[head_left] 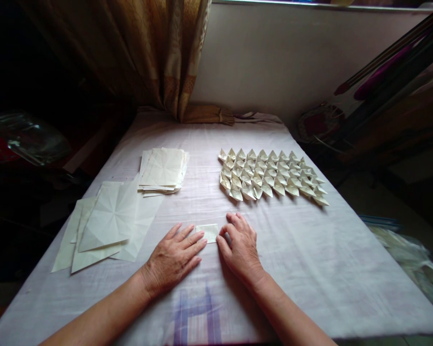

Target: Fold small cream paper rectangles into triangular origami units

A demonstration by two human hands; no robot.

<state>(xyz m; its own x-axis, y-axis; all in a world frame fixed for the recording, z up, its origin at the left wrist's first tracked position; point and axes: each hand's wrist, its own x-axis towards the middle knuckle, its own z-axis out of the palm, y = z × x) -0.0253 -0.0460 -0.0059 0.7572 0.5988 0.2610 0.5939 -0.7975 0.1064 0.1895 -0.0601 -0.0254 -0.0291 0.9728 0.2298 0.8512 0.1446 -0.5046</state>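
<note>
A small rectangle of folded white paper (210, 233) lies flat on the cloth between my hands. My left hand (175, 254) rests palm down with its fingers stretched out, the fingertips over the paper's left edge. Curled in at the paper's right edge, my right hand (240, 242) pinches it there between thumb and forefinger. Beyond my right hand stand several small folded paper boats (267, 174), packed in close rows. To the left of them is a neat stack of paper squares (162, 168). Larger creased sheets (111, 216) lie spread and overlapping nearer my left arm.
A white cloth covers the table (310, 269). At its far end a brown curtain (180, 57) hangs down onto the cloth, against a pale wall (256, 57). Plastic bags (407, 254) sit low beyond the right edge, and a clear plastic-wrapped item (32, 137) is at the left.
</note>
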